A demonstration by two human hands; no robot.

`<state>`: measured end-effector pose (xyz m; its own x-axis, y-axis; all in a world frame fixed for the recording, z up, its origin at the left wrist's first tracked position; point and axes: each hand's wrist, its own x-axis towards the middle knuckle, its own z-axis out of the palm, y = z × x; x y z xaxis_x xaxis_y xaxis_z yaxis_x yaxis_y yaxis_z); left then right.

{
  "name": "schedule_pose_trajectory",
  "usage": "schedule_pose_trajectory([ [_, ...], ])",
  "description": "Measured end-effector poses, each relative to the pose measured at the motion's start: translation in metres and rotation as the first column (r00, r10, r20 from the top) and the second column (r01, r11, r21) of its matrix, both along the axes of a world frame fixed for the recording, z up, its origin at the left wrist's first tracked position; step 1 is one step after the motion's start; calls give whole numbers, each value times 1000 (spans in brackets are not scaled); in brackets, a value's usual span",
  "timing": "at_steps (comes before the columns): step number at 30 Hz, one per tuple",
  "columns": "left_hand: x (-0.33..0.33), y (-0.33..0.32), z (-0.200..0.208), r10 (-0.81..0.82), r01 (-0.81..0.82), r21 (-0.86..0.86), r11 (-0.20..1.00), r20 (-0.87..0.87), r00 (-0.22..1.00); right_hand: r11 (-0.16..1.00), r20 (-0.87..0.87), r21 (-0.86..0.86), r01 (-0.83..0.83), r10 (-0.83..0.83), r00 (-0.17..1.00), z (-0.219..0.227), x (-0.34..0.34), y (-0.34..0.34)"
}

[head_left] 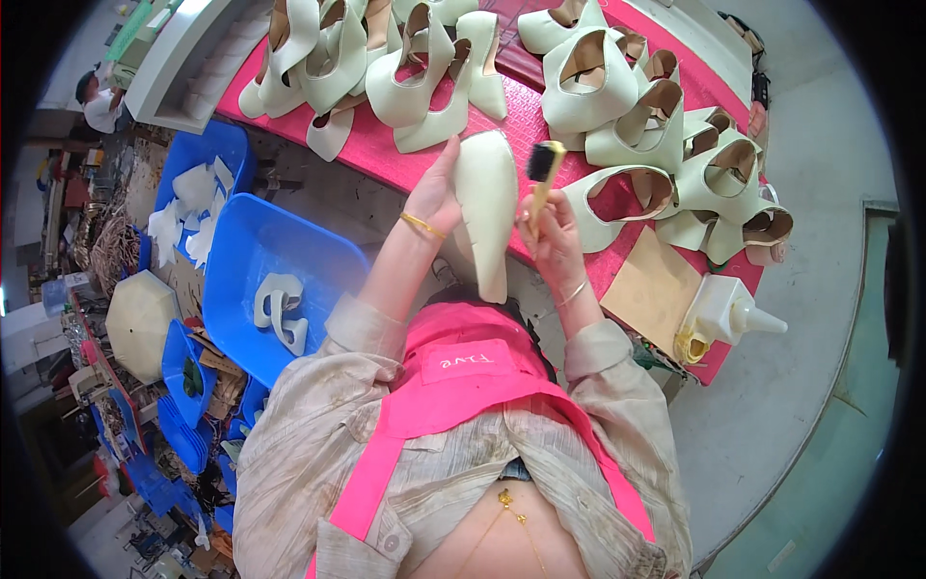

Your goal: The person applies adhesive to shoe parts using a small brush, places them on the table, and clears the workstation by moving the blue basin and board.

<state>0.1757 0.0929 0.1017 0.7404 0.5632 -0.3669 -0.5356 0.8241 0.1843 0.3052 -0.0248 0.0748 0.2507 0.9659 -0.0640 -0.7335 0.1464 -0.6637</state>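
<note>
My left hand point(436, 198) is closed around the side of a pale green shoe upper point(487, 198), held upright in front of my apron. Part of that hand is hidden behind the upper. In my right hand point(555, 234) is a small brush point(545, 172) with a yellowish handle and dark bristles pointing up. The brush is apart from the shoe upper, just to its right. Beyond both hands, several similar pale green shoe uppers point(590, 82) stand on a pink-covered table point(386, 135).
A white squeeze bottle point(723, 309) with a pointed nozzle lies by a tan board point(652, 275) at the table's right. To my left, a blue bin point(289, 232) holds pale shoe pieces point(280, 311). Another blue bin point(214, 145) holds white scraps. A person point(99, 104) is at far left.
</note>
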Motion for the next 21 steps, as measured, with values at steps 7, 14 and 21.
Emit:
schedule_pose_trajectory([
  [7,-31,-59,18,-191,347,477,808,-345,919,994,-177,-23,111,-113,978,16,-21,5],
  [14,-43,-61,16,149,49,356,933,-508,848,955,618,-246,167,22,786,39,-9,-32],
  [21,-31,-65,19,1,150,274,950,-483,875,970,997,26,242,-44,70,46,10,13],
])
